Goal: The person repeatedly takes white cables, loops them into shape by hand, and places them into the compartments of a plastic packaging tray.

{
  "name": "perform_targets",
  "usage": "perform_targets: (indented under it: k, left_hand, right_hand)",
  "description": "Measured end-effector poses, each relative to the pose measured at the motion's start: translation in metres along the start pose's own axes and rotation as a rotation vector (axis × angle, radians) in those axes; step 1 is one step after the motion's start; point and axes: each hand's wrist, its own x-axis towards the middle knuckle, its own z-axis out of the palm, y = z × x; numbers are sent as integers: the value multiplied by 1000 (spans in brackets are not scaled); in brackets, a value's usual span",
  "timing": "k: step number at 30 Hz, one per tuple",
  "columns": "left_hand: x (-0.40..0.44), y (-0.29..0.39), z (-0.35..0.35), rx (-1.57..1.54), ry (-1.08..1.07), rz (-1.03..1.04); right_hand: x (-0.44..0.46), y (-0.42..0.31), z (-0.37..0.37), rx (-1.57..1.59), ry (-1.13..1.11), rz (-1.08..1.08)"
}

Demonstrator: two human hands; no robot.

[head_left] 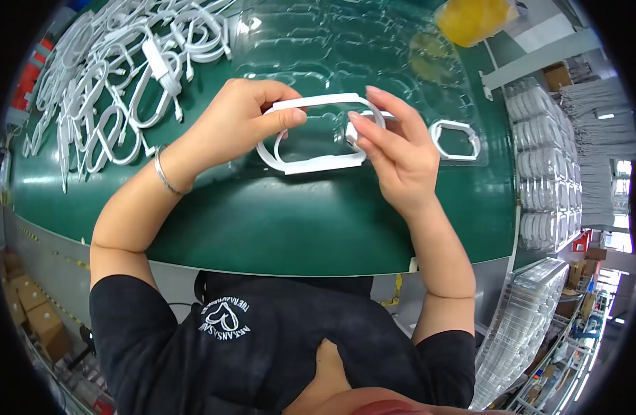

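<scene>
A white cable [323,164], wound into an oblong loop with flat white bands along its upper and lower sides, is held over the green table [290,228]. My left hand [252,119] is closed on the loop's upper left, thumb lying along the upper band. On the right end, my right hand [406,152] pinches the cable's white plug [352,133] between thumb and fingers. Just beyond the loop lies a clear plastic tray [373,59] with moulded compartments. Another coiled white cable [456,126] sits in its near right corner, close to my right hand.
A tangled pile of white cables [100,93] covers the table's far left. A yellow object [470,21] is at the far right. Stacked clear trays holding coiled cables [539,166] stand along the right side, with more stacked clear trays [519,332] below them.
</scene>
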Motion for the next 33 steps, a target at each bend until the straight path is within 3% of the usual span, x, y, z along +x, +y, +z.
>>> perform_targets:
  k: [3,6,7,9,13,18,20,22,26,29,33]
  left_hand:
    - [-5,-10,-5,111,-45,-23]
    - [-3,-28,-1,485,-4,183]
    - [-3,-32,3,482,-7,180]
    - [-1,-39,10,652,297,556]
    - [3,-51,6,579,245,646]
    - [-7,-49,8,741,148,524]
    - [-8,-50,6,753,69,373]
    - [-10,-50,7,799,43,348]
    - [-11,-46,5,854,-73,293]
    - [-12,-46,6,962,-142,236]
    - [-16,-48,6,921,-120,268]
  right_hand:
    - [1,5,17,132,-10,193]
    - [0,9,33,129,-28,372]
    - [-3,15,34,8,-85,281]
    - [-4,21,38,-52,-83,235]
    - [-3,27,45,-179,15,161]
    - [-4,29,52,-279,11,134]
    - [-3,31,52,-320,-23,101]
    - [2,32,53,-392,-45,-27]
    - [13,29,59,-315,-208,46]
    - [17,27,60,-437,-280,-27]
    - [24,20,55,-453,-336,21]
